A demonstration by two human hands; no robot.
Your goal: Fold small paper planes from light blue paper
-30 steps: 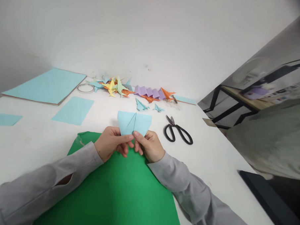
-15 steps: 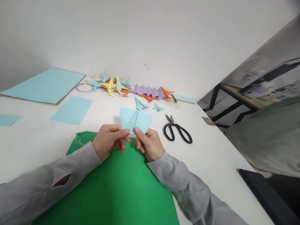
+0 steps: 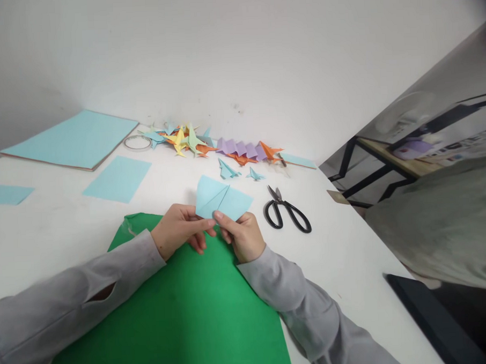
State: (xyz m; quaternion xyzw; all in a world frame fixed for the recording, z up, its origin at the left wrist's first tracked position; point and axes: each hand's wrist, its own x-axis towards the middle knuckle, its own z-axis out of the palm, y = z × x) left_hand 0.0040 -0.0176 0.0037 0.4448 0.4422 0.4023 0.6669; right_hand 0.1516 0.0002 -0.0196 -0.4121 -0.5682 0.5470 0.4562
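Observation:
Between both hands is a light blue sheet of folded paper (image 3: pixel 223 196), held up above the far edge of a green mat (image 3: pixel 179 303). Slanting creases or flap edges run across its face. My left hand (image 3: pixel 182 227) pinches the lower left edge with thumb and fingers. Its lower right part is gripped by my right hand (image 3: pixel 243 233), the thumb pressed on the front near the middle. The fingers behind the paper are partly hidden. Just beyond it lie two small blue folded paper pieces, a larger one (image 3: pixel 228 169) and a smaller one (image 3: pixel 255 174).
Black-handled scissors (image 3: pixel 286 209) lie to the right. Along the wall sit colourful origami pieces (image 3: pixel 180 139), a purple pleated strip (image 3: pixel 241 148) and a roll of tape (image 3: pixel 137 142). Blue sheets (image 3: pixel 72 138) are stacked at left, near a loose blue rectangle (image 3: pixel 118 179). A dark flat object (image 3: pixel 429 313) is at lower right.
The folded paper has turned clockwise and tilted to the right in my hands. My left thumb has shifted slightly right and down along its lower edge.

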